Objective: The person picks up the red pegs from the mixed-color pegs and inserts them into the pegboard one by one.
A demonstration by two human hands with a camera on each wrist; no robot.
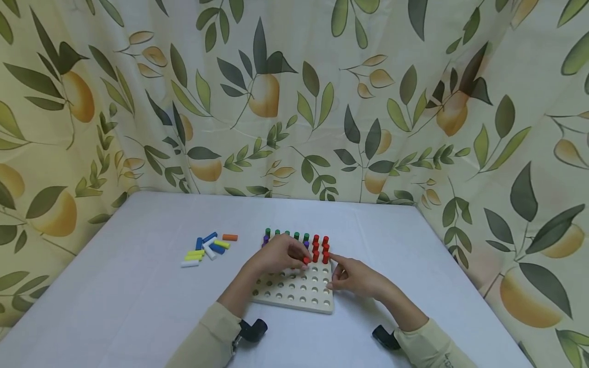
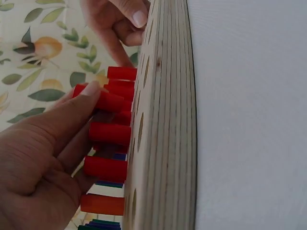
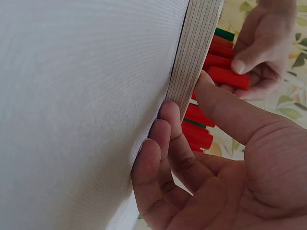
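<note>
- Your left hand (image 1: 279,254) pinches a red peg (image 1: 306,260) between thumb and fingertips, directly over the pegboard (image 1: 294,291), at the near end of the red cluster.
- Peg's long axis: close to upright on the board. In the left wrist view it reads as a short cylinder (image 2: 103,99) standing out square from the board face, your fingertip lying along it.
- Cannot tell from any view whether the peg's foot is already in a hole or just above one; your fingers hide the base.
- Your left hand is the nearer one to that peg. Your right hand (image 1: 356,277) sits at the board's right edge, apart from the held peg, holding no peg.
- Right-hand fingers: index finger (image 3: 225,109) extended along the board top toward the red pegs; the other fingers are curled against the plywood edge (image 3: 194,57), steadying it.
- The peg looks like plain bright red painted wood, smooth, flat-ended, matching its seated neighbours (image 1: 320,248).
- Far rows carry green pegs (image 1: 287,233) and purple pegs (image 1: 266,239); the near rows of holes are open.
- Loose pegs (image 1: 208,249) (blue, yellow, white, orange) lie flat on the table (image 1: 138,306), well to the left of the board.
</note>
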